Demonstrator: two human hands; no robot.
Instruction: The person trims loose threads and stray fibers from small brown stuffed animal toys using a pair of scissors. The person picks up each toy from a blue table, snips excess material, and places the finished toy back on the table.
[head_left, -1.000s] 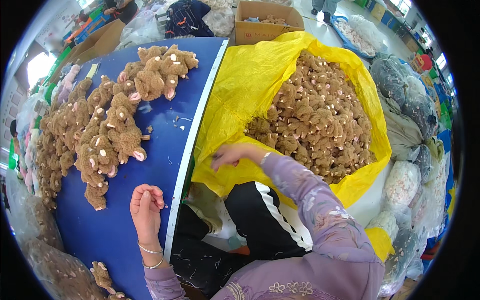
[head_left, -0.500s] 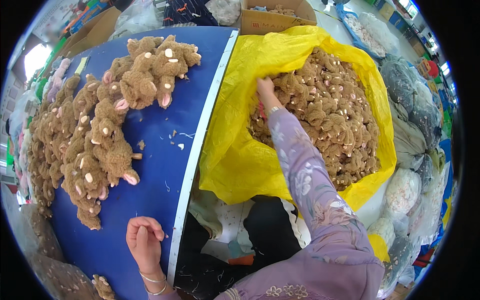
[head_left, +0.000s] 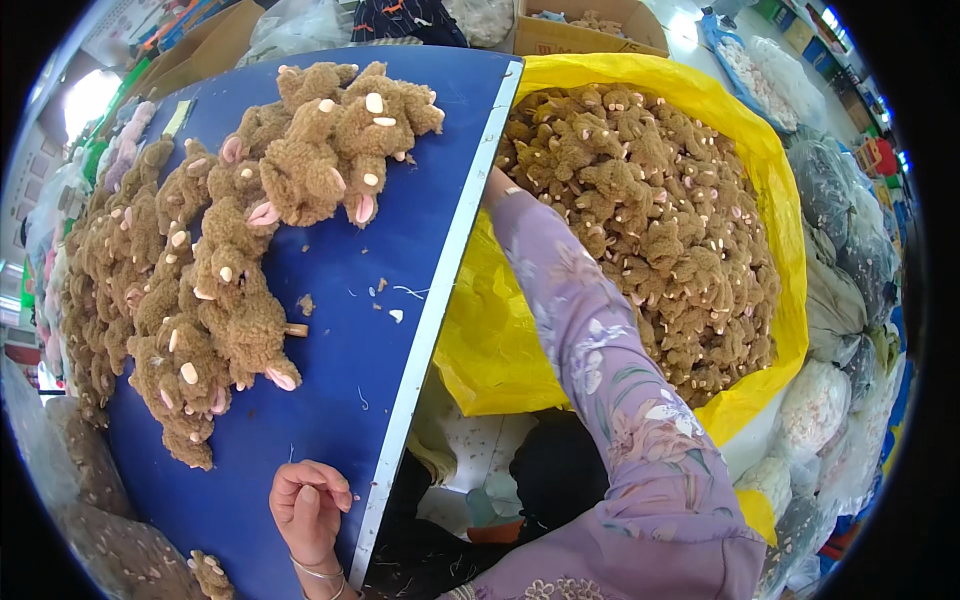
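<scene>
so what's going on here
A person works between a blue table and an open yellow bag heaped with small brown plush toys. The right hand reaches to the side of the bag nearest the table, mostly hidden, so its grip can't be told. The left hand is at the table, fingers curled, with nothing visible in it. More plush toys lie piled on the table.

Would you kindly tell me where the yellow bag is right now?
In the head view, the yellow bag is right of the blue table, beside its pale edge, holding brown plush toys.
</scene>
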